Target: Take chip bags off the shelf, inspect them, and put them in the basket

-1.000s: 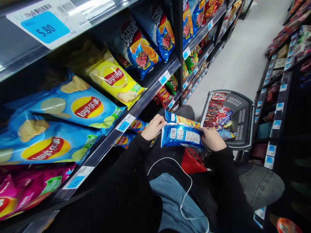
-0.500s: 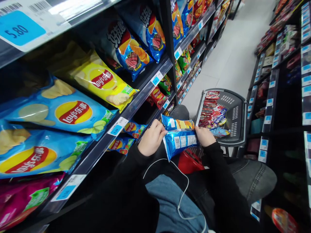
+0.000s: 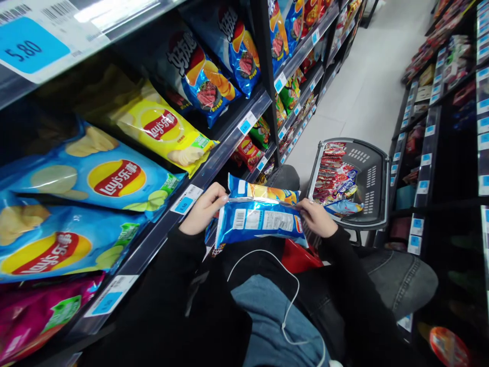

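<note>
Held sideways above my lap is a blue bag of chips (image 3: 263,221), its back seam, barcode and printed panels turned up toward me. My left hand (image 3: 205,208) pinches the left end of the bag along the seam, thumb on top. At the other end my right hand (image 3: 318,216) grips the bag between thumb and fingers. Both hands are closed on this one bag. Just right of my right hand stands a dark grey shopping basket (image 3: 376,188). Several red-and-white packets (image 3: 330,171) and a light blue packet (image 3: 344,207) lie in it.
On my left, a shelf edge (image 3: 153,244) with price labels carries a yellow Lay's bag (image 3: 164,127), blue Lay's bags (image 3: 114,178) and a magenta bag (image 3: 42,316). Another stocked shelf (image 3: 424,178) runs along the right. A white cable (image 3: 292,278) hangs over my lap, near something red (image 3: 300,255).
My left hand has moved left, toward the shelf, with its end of the bag. The bag now lies more stretched out and shows more of its printed back. My right hand has shifted slightly left.
</note>
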